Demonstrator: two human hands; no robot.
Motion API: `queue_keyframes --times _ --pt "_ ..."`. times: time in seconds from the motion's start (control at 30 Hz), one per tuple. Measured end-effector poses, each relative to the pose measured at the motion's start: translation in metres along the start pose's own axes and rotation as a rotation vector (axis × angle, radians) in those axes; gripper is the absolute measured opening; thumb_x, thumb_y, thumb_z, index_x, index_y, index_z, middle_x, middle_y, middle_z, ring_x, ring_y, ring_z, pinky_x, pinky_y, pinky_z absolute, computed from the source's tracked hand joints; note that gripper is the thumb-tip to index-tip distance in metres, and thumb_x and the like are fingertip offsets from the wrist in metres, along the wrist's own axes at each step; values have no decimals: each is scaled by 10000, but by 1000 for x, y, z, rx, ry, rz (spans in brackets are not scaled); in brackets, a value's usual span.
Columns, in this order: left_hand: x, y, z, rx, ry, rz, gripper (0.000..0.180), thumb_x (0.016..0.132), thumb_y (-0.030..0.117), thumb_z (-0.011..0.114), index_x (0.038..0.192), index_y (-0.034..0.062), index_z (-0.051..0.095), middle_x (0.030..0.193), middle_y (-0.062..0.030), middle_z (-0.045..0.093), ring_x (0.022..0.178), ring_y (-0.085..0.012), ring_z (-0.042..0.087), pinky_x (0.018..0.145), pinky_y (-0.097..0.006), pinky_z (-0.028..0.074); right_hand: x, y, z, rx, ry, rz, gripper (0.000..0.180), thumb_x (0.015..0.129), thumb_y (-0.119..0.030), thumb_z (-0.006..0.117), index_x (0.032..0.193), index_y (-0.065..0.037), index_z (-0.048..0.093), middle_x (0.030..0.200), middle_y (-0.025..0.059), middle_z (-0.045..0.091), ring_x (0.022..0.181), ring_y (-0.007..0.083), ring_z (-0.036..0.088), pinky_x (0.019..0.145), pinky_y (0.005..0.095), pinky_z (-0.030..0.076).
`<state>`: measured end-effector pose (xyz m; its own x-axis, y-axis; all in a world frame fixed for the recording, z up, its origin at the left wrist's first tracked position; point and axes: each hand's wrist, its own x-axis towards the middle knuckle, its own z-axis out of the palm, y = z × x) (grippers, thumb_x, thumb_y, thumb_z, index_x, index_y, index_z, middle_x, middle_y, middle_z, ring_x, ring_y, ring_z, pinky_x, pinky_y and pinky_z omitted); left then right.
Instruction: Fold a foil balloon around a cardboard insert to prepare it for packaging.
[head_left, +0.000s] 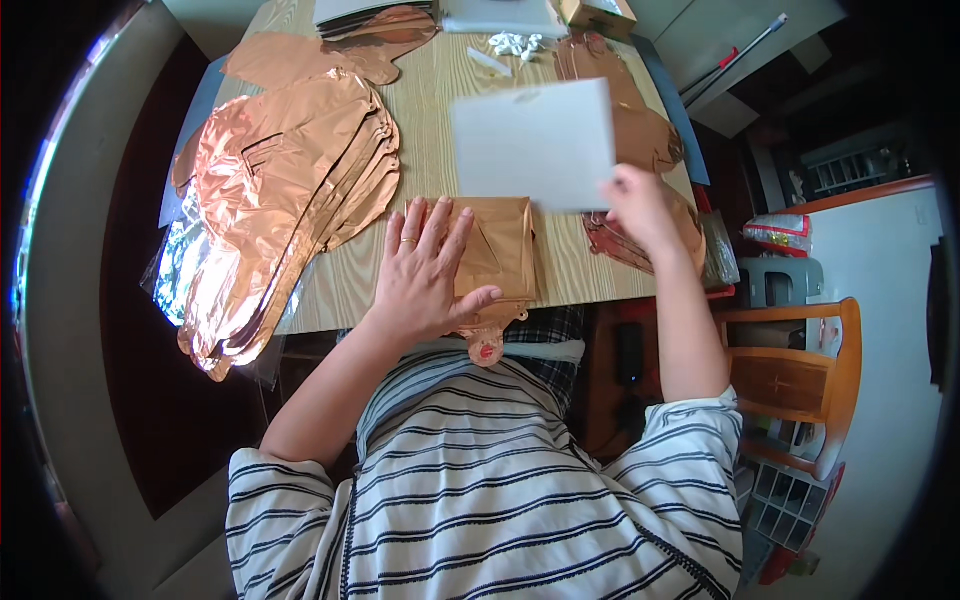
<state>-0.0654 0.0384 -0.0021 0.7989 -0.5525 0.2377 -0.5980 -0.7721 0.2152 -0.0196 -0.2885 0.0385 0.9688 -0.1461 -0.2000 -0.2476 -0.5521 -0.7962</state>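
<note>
My left hand (425, 268) lies flat with its fingers spread on a folded copper-coloured foil balloon (508, 235) at the table's near edge. The balloon's narrow end hangs over that edge and bears a small red mark. Between the closed fingers of my right hand (643, 212) is the lower right corner of a stiff white board (535, 145). The board is slightly blurred and sits just beyond the folded balloon; whether it touches the table I cannot tell. Flat copper foil balloons (290, 165) lie in a layered pile to the left, their lower ends drooping past the edge.
More copper foil pieces (628, 115) lie along the right side under and past my right hand. At the back are a small white heap (515, 45), a white strip (489, 62) and a cardboard box (600, 15). A wooden chair (790, 380) stands at right.
</note>
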Motion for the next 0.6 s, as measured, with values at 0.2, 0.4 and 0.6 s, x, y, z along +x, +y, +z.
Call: queue_keyframes --times 0.2,0.4,0.6 --pt "-9 7 -3 -15 27 -11 958 888 769 485 1542 73 404 1565 -220 376 1490 -440 256 1213 -598 140 -23 -25 34 -160 -645 43 167 896 -146 687 831 7 668 679 47 651 609 96 610 565 314 493" --pt "-7 6 -2 -17 28 -49 946 888 755 501 1538 73 416 1562 -237 382 1482 -464 262 1207 -605 154 -41 -35 35 -569 -427 -155 188 890 -184 720 857 -3 682 640 72 659 610 212 645 596 364 504" --pt "-5 3 -6 -45 14 -57 907 913 716 508 1545 74 401 1562 -217 380 1482 -443 265 1211 -567 168 -9 -26 38 -296 -12 -558 117 888 -86 715 969 -3 702 748 74 651 721 186 642 686 327 506"
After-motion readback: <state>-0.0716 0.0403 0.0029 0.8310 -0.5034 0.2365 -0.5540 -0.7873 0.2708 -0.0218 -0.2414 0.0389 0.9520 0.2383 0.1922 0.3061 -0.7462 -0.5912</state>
